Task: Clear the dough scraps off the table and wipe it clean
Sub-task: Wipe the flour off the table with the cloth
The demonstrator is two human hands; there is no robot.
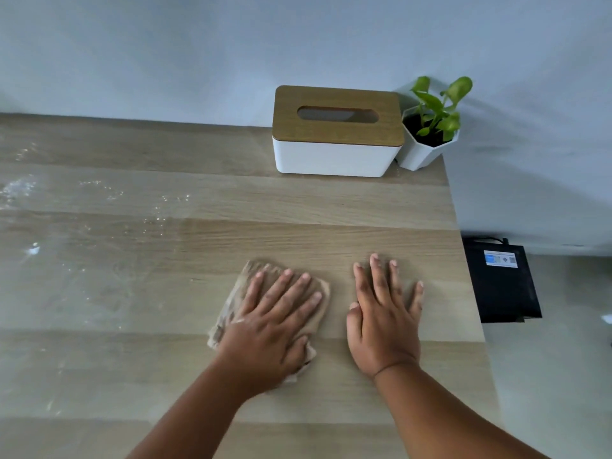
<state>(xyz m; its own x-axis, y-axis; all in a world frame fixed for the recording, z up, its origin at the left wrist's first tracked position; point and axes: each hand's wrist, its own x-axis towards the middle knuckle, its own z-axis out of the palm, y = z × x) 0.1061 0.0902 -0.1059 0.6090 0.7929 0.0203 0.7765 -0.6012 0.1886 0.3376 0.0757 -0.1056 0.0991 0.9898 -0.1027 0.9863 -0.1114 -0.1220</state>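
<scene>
Table, light wood: white flour/dough specks on the left half w/ a small scrap at far left; right half looks wiped. Left hand presses a folded tan cloth flat at near centre, fingers straight and spread, gripping nothing. Right hand lies flat on bare wood just right of the cloth, fingers splayed, bracing. Best approach, imo: even palm pressure, overlapping strokes leftward, gather bits into the cloth. Tissue box and plant pot sit far right.

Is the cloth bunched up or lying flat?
Flat: the cloth lies spread on the table under the left hand, whose fingers press it.
</scene>
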